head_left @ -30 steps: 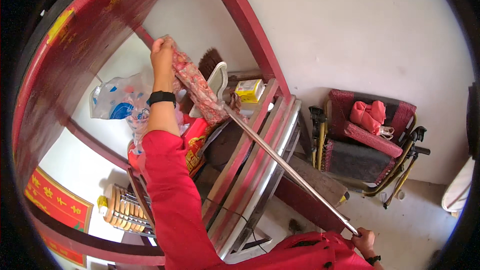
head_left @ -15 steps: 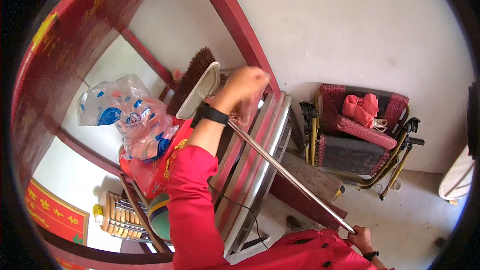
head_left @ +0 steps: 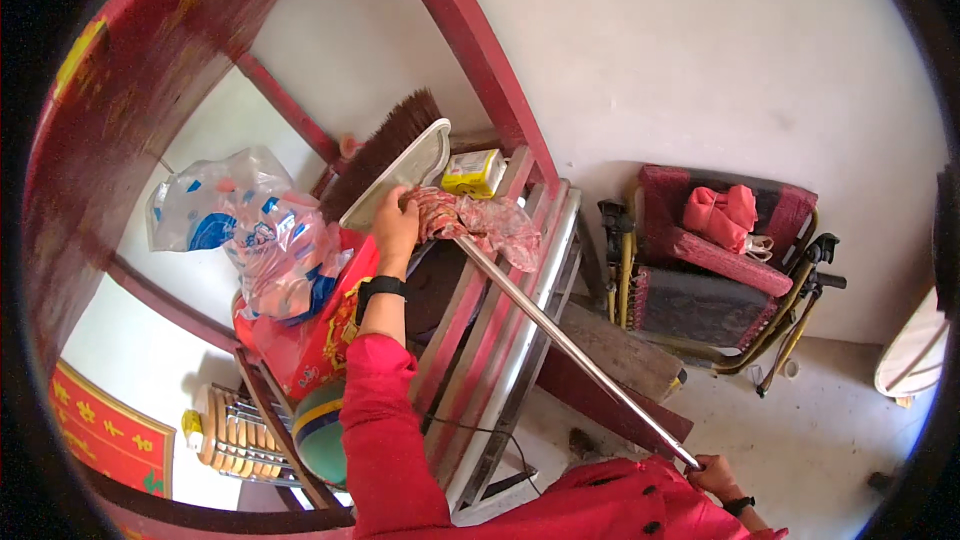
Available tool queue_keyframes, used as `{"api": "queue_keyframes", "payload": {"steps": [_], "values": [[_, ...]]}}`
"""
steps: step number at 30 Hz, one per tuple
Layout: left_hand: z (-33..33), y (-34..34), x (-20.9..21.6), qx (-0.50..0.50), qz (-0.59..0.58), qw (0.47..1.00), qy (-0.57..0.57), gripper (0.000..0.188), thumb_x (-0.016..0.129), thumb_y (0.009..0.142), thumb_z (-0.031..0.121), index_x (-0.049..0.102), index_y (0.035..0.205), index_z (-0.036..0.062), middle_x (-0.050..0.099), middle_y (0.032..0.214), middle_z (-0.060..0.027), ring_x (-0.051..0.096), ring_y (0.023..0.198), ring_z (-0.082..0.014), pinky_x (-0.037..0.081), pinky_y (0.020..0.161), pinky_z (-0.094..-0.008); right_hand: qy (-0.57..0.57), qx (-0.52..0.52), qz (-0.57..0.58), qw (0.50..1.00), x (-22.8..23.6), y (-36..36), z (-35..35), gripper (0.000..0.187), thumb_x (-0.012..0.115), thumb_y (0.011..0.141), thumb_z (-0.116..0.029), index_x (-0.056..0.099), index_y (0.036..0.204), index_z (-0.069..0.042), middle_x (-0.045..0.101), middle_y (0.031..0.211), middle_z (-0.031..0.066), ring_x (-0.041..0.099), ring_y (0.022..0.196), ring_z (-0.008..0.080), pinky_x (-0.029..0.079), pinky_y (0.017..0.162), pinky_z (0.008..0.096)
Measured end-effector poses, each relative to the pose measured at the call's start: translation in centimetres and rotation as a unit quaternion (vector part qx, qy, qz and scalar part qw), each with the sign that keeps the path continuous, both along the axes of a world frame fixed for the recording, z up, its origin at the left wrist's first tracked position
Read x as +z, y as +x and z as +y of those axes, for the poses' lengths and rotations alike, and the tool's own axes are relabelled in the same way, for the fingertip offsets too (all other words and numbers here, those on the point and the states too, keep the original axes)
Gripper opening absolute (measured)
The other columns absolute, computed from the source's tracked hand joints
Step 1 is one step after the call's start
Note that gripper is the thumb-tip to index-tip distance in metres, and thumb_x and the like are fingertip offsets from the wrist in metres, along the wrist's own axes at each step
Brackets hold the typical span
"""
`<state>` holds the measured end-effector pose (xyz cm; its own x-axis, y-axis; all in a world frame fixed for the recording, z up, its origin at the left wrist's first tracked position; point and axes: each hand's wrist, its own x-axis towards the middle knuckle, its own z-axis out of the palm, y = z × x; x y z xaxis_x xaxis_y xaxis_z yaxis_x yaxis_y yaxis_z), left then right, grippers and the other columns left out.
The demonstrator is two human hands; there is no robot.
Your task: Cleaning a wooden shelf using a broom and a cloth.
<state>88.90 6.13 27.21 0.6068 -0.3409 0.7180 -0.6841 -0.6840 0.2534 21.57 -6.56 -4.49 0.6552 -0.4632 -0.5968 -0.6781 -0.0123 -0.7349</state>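
Note:
A broom [head_left: 570, 340] lies slantwise across the view, its metal handle running from the lower right up to a pale head with dark brown bristles [head_left: 378, 145]. Round the lower end of the handle my right hand [head_left: 717, 478] is closed. My left hand [head_left: 397, 228] is at the broom head, fingers curled on the gathered end of a crumpled red-and-clear plastic bag [head_left: 490, 225]. This bag lies across the neck of the broom and spreads to the right. Part of my left fingers' grip is hidden.
Beneath the broom is a red slatted wooden frame [head_left: 465, 340]. A yellow packet [head_left: 474, 173] sits behind the bag. To the left are a clear plastic bag [head_left: 265, 240], a red bag [head_left: 300, 360] and a green ball [head_left: 322, 440]. A folded chair [head_left: 710, 300] leans on the right wall.
My left hand has moved down and left, from above the slats to the broom head. The crumpled bag and the yellow packet now show. My right hand stays on the handle.

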Motion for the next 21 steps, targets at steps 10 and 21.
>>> {"api": "queue_keyframes", "payload": {"steps": [10,21], "values": [[0.0,0.5,-0.9,-0.067,0.054,0.996,-0.031,0.018,0.064,0.077,0.017,0.064,0.093,0.0084,0.062,0.088,-0.01,0.062,0.076,-0.0261,0.049,0.07,-0.0359,-0.056,0.057,-0.091,0.993,1.3,4.2,0.8,0.041,0.073,0.073,-0.026,0.063,0.107,-0.005,0.067,0.09,0.0108,0.064,0.079,0.0206,0.051,0.072,0.0325],[-0.5,1.4,-2.4,-0.117,0.006,0.99,-0.078,0.009,0.065,0.076,0.01,0.059,0.082,0.0057,0.057,0.078,-0.009,0.058,0.07,-0.024,0.047,0.065,-0.0354,-0.153,0.145,-0.221,0.952,13.0,20.0,1.3,0.059,0.07,0.078,-0.029,0.048,0.129,-0.01,0.06,0.117,0.0169,0.061,0.101,0.0327,0.049,0.084,0.0385]]}}
